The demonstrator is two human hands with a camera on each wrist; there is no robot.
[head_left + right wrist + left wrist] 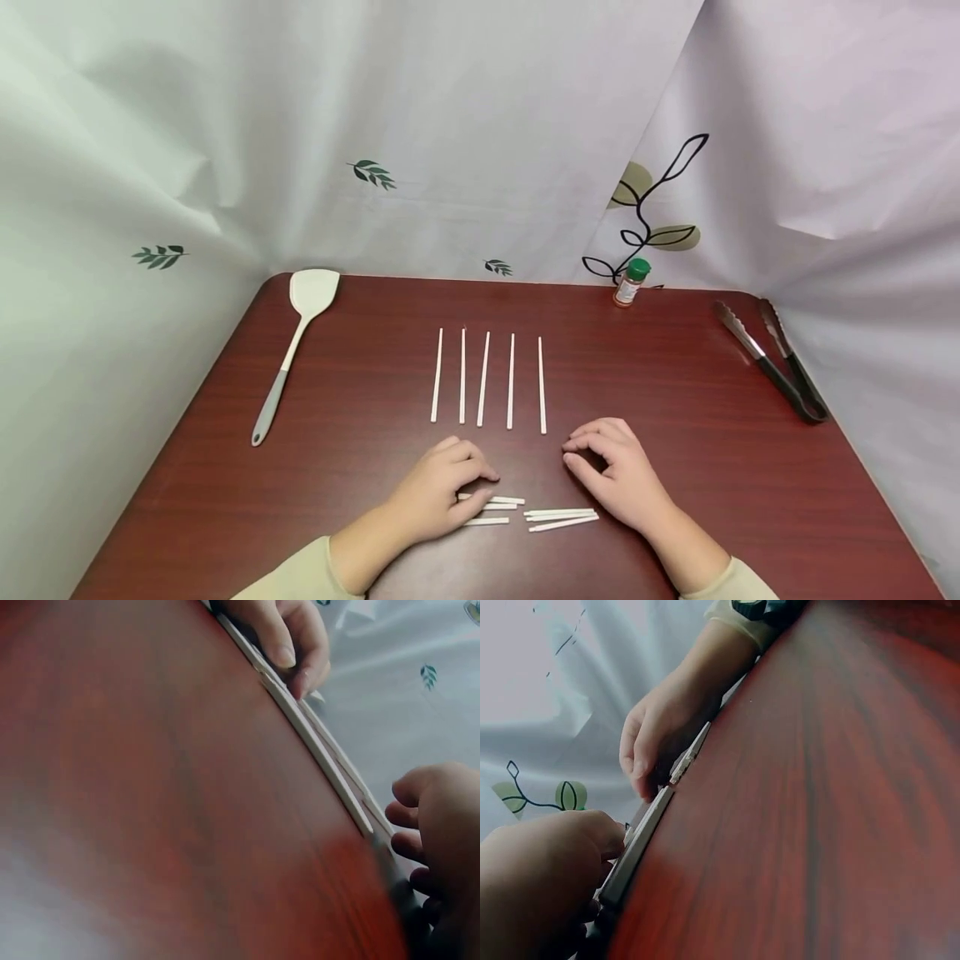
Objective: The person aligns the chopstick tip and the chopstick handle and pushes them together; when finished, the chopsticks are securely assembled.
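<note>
Several thin white sticks (512,382) stand in a spaced row on the dark red table, pointing away from me. Nearer me lie two small groups of similar sticks, laid crosswise: a left group (487,522) and a right group (562,515). My left hand (442,487) rests loosely bent over the left group, its thumb overlapping the sticks and hiding their left ends. On the table to the right, my right hand (618,475) lies with relaxed, slightly bent fingers, holding nothing, just beyond the right group. Both hands also show beside the sticks (319,750) in the right wrist view.
A white spatula (313,292) with a grey handle lies at the left. Near the back edge stands a green-capped spice jar (628,283). Metal tongs (787,375) with black handles lie spread at the right. A pale patterned curtain (450,125) surrounds the table (360,358).
</note>
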